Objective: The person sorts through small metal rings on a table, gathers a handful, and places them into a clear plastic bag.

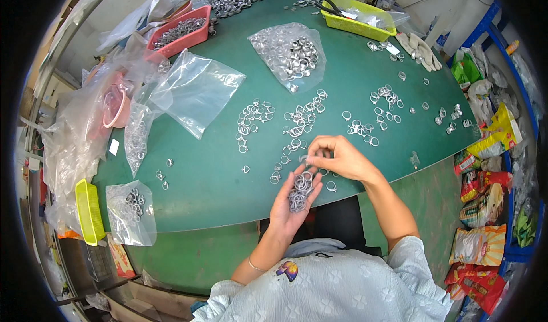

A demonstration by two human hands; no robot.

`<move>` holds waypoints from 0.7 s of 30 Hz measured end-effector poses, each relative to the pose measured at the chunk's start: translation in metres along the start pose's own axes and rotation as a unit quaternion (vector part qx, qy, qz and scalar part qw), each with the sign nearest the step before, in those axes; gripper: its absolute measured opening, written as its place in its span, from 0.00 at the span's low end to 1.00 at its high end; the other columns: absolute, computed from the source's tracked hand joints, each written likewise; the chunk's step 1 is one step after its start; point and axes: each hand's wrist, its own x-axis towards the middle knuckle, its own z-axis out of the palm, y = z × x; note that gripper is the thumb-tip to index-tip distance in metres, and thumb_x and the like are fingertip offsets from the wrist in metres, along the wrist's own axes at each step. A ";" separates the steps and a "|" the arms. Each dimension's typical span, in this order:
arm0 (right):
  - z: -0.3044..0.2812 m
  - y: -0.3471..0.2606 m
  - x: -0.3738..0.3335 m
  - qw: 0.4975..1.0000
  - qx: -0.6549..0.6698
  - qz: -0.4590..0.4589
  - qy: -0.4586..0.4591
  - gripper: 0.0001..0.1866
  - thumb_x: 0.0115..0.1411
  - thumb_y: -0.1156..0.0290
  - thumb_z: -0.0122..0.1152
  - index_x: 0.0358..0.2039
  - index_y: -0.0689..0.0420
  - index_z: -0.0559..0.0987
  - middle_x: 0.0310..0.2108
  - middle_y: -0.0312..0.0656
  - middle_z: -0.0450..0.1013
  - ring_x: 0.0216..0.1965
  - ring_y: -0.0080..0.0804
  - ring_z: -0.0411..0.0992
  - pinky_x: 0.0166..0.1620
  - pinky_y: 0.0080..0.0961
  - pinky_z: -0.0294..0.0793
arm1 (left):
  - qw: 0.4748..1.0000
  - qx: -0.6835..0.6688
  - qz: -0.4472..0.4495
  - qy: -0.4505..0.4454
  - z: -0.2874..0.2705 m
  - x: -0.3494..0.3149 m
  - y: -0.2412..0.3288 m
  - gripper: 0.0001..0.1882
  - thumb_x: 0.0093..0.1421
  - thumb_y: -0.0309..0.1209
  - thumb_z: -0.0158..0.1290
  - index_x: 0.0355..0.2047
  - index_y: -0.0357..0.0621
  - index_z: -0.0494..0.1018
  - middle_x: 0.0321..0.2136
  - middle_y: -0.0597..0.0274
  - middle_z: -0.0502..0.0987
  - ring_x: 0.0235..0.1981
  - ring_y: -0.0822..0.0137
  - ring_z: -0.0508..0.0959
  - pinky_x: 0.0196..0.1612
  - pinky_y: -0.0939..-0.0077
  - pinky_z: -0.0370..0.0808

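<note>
My left hand (283, 208) is cupped palm up at the near edge of the table, with a pile of silver-grey rings (301, 192) lying in it. Just above its fingertips, my right hand (342, 158) has thumb and fingers pinched together on a ring, which is blurred and partly hidden. Loose rings (302, 116) are spread in a cluster ahead of both hands. Farther left lies another loose group of rings (255, 116), and more rings (387, 98) are scattered to the right.
The green table (205, 168) carries a clear bag of rings (294, 54), an empty-looking clear bag (200, 88), a red basket (181, 34) of metal parts and a yellow-green basket (357, 22). White gloves (419, 51) lie far right. A blue shelf (522, 82) with packets stands at right.
</note>
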 end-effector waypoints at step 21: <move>0.013 -0.003 -0.064 0.961 -0.190 -0.164 0.114 0.06 0.47 0.76 0.63 0.26 0.58 0.75 0.25 0.38 0.69 0.30 0.35 0.67 0.37 0.29 0.60 | 0.999 -0.007 0.001 0.050 -0.009 -0.011 -0.006 0.17 0.61 0.30 0.49 0.49 0.39 0.66 0.47 0.48 0.70 0.42 0.59 0.75 0.47 0.66 0.76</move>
